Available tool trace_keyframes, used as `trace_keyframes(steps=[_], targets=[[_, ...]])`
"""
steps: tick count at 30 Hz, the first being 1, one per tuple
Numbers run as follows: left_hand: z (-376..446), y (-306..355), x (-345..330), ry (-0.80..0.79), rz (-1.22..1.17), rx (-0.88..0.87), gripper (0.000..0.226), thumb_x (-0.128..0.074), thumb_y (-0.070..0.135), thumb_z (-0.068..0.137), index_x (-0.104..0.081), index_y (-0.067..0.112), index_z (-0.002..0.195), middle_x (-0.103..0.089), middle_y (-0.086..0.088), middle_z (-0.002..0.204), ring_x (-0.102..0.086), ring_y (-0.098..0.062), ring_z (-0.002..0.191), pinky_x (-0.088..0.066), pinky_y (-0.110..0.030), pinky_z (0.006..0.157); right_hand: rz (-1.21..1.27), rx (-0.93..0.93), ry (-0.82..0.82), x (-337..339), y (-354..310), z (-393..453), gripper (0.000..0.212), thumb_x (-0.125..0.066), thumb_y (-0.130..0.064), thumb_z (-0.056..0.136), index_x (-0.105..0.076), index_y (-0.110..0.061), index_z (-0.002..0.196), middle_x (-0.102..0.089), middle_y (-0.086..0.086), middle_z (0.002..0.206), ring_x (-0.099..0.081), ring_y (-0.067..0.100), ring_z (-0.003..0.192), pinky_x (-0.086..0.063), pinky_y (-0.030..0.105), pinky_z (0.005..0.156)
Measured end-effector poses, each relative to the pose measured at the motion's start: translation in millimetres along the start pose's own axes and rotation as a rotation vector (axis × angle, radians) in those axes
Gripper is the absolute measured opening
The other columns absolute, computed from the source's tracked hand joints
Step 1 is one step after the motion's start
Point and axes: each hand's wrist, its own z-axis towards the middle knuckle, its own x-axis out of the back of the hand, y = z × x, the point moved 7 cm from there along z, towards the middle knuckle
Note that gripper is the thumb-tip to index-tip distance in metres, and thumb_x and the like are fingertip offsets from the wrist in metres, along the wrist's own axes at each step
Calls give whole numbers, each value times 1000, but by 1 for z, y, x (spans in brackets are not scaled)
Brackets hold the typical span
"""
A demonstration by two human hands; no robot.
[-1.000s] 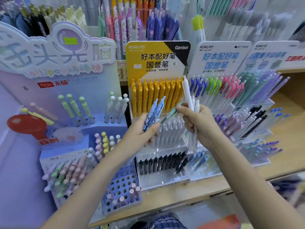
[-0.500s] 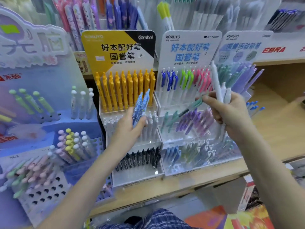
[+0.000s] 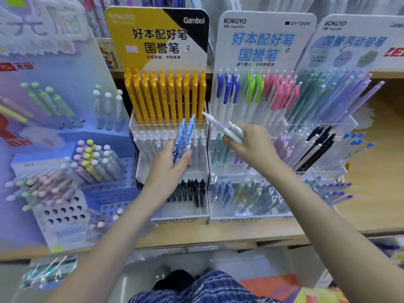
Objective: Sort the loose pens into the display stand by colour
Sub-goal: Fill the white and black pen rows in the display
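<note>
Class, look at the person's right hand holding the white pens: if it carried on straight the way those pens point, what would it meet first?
The right hand aims its white pens up-left; probably the yellow pens in the back row, though depth is unclear.

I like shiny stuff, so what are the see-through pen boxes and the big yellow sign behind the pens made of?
The tiered see-through pen boxes look like clear hard plastic, maybe acrylic: the pens show through and the edges catch light. The yellow-and-black sign with rounded corners looks like flat printed card or thin board, with a smooth, fairly matt face; which of the two cannot be told.
</note>
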Motion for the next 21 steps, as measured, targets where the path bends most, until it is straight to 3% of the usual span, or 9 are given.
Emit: trace_keyframes(steps=[3, 7, 15, 17, 19, 21], targets=[[-6, -9, -6, -8, -31, 44, 10, -47, 21, 95, -47, 30, 91, -53, 2, 68, -39, -11, 51, -33, -31, 52, -239, 80, -45, 0, -14, 10, 21, -57, -24, 91, -47, -13, 75, -40, -3, 60, -45, 24, 64, -24, 30, 51], [-10, -13, -9, -1, -43, 82, 7, -47, 25, 95, -47, 29, 89, -54, 2, 69, -42, -13, 54, -35, -32, 56, -272, 128, -109, 5, -15, 20, 16, -61, -26, 88, -57, -13, 79, -52, 2, 90, -49, 20, 72, -34, 27, 58], [-12, -6, -3, -40, -116, 108, 6, -47, 23, 95, -47, 29, 93, -53, 3, 68, -42, -7, 51, -37, -26, 53, -263, -46, -249, -1, -5, 35, 20, -68, -28, 83, -53, -15, 78, -40, -4, 77, -45, 18, 68, -27, 27, 51], [-14, -7, -3, -82, -156, 144, 6, -48, 21, 95, -49, 27, 94, -52, 1, 68, -40, -5, 49, -36, -21, 48, -285, -45, -217, 3, -8, 31, 21, -68, -28, 84, -55, -13, 77, -41, -4, 75, -46, 17, 67, -25, 26, 49], [-16, -7, -3, -131, -209, 178, 6, -48, 19, 95, -49, 25, 95, -51, 0, 67, -38, -4, 46, -34, -16, 44, -148, -45, -67, 15, -13, 24, 21, -67, -26, 85, -58, -9, 77, -47, -2, 72, -46, 12, 60, -29, 23, 49], [-18, -7, -4, -195, -268, 203, 5, -47, 17, 95, -50, 21, 96, -51, -1, 66, -36, -4, 44, -30, -15, 41, 252, -124, 45, 24, -18, 9, 15, -68, -22, 84, -66, -6, 84, -52, -6, 63, -45, -1, 46, -33, 13, 46]])
